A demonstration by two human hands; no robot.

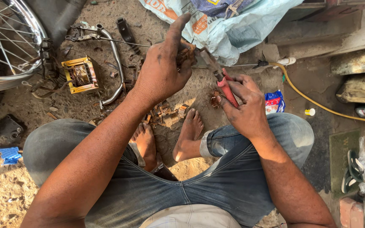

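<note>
Rusty brown metal is what the left hand [161, 69] holds: a small coil-like part [186, 54], pinched between the thumb and the bent fingers, with the index finger pointing up and away. The hand is closed on the part, above the sandy ground [5, 185] in front of the person's 2 bare feet [172, 137]. The right hand [243, 105] is wrapped tight around the red handles of the pliers [218, 76], and the grey nose of the tool touches the rusty part at its right side. Under the hands some small rusty pieces [165, 112] lie in the sand. To the left a yellow transformer [80, 75] sits near a bent chrome bar [115, 63] and a spoked wheel [9, 42]. Behind the hands lies a pale plastic sack [229, 25], and a yellow hose [317, 103] runs at the right.
</note>
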